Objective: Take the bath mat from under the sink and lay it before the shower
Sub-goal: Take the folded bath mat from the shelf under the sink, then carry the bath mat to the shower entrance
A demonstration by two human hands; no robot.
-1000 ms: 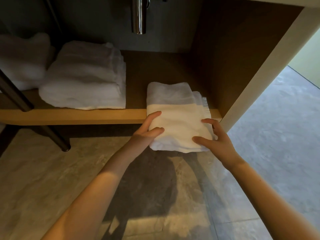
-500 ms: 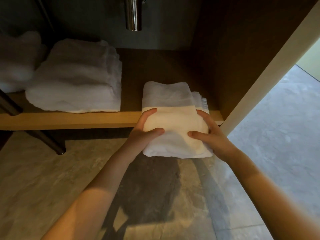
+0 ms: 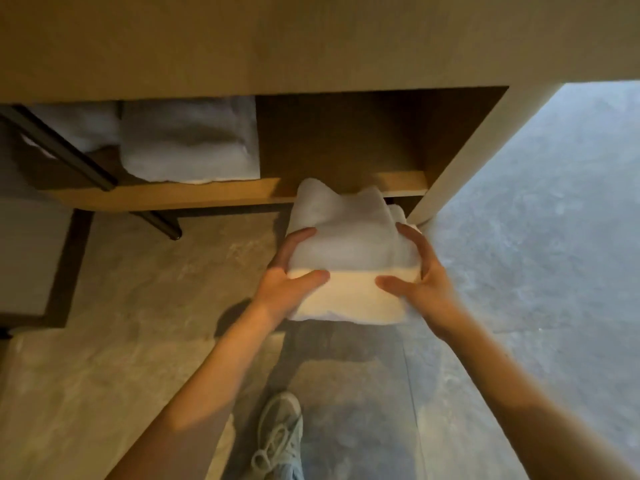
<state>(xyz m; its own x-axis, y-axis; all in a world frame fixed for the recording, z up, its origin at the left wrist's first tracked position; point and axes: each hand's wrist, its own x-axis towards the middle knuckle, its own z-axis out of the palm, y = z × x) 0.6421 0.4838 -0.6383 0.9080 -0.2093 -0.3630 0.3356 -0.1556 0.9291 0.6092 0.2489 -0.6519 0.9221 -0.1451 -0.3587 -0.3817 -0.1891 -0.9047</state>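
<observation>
Head view showed the left hand point(image 3: 287, 289) and right hand point(image 3: 420, 289) gripping a folded white terry bath mat point(image 3: 349, 258). It hung just before the wooden shelf point(image 3: 207, 194).

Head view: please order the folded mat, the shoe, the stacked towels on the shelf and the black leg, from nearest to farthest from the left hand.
1. The folded mat: held by the left hand, on its left side.
2. The black leg: up and left, on the floor.
3. The shoe and the stacked towels: too close to call; shoe below, towels up-left on the shelf.

Folded white bath mat point(image 3: 349, 237), held above floor
</observation>
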